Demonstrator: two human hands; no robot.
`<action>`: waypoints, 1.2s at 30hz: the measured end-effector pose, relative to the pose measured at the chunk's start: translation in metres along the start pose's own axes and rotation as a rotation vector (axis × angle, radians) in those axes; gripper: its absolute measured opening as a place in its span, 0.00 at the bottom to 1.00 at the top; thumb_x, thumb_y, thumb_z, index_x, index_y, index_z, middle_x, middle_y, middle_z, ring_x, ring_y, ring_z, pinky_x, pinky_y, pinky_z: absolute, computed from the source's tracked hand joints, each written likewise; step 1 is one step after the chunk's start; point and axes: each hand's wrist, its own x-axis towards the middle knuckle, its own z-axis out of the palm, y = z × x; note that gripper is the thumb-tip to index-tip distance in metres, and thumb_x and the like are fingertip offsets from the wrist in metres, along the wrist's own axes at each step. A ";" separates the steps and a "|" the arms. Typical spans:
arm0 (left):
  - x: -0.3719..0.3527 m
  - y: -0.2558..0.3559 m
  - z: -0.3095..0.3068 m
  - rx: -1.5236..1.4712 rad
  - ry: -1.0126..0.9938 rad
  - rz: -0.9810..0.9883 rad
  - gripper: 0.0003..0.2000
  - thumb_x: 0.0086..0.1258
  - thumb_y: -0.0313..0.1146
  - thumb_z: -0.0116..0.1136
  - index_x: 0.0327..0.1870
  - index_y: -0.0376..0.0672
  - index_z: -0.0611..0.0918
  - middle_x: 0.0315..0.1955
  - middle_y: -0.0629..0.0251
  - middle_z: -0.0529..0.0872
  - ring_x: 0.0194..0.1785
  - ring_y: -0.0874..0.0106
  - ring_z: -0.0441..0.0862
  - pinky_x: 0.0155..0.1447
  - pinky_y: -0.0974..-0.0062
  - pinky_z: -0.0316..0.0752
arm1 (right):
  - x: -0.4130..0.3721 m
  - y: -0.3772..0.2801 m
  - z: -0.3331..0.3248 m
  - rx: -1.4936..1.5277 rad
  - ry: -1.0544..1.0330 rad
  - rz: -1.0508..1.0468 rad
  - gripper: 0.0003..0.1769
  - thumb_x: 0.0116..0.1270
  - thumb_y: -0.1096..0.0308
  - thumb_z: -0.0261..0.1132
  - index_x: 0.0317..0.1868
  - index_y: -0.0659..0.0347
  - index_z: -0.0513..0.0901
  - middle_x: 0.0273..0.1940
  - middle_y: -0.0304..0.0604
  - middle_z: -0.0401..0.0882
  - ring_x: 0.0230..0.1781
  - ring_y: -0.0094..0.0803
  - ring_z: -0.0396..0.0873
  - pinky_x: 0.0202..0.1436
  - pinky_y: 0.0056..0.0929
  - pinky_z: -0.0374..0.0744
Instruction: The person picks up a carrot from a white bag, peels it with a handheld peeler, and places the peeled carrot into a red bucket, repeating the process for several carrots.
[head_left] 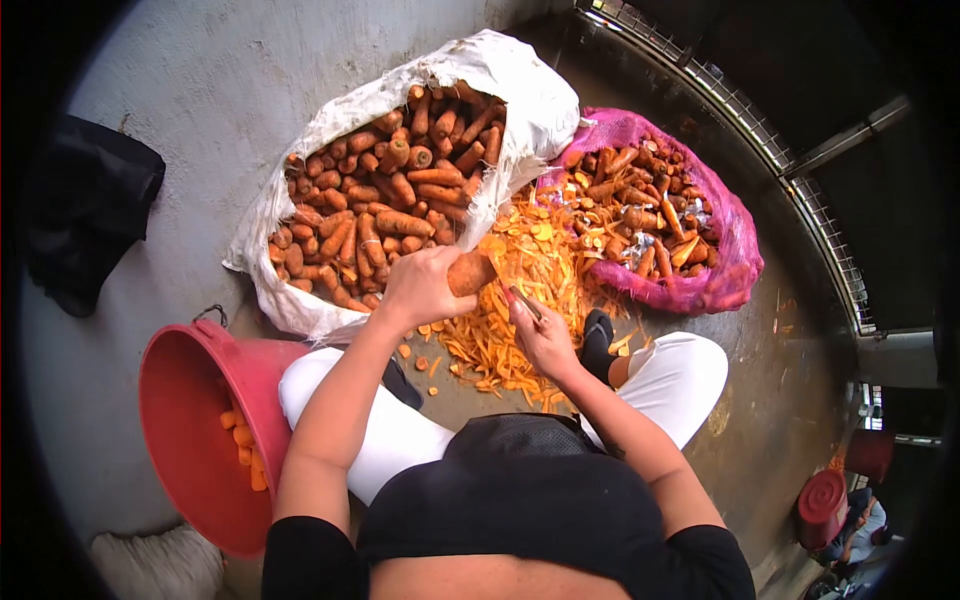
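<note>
My left hand (423, 290) is wrapped round an unpeeled carrot (470, 273), whose thick end points to the right. Close beside it, my right hand (546, 340) grips a knife (524, 302) by its slim handle. The blade is hard to make out near the carrot's end. Below both hands lies a heap of orange peelings (500, 345) with cut carrot ends. Beyond my left hand, a white sack (535, 95) gapes open, full of unpeeled carrots (405, 190).
A pink mesh sack (735, 250) with carrots and scraps lies at the far right. By my left leg a red bucket (180, 430) leans, holding several peeled carrots (245, 440). A wall (220, 110) rises at left. Another person (865, 530) is at far right, near a red container (822, 495).
</note>
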 end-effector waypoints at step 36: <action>0.004 0.000 -0.009 -0.609 -0.331 -0.177 0.26 0.44 0.47 0.73 0.38 0.34 0.84 0.27 0.56 0.86 0.32 0.68 0.83 0.41 0.72 0.76 | -0.004 -0.026 -0.017 -0.133 -0.015 -0.097 0.13 0.75 0.62 0.55 0.34 0.62 0.73 0.19 0.29 0.65 0.18 0.14 0.64 0.22 0.18 0.62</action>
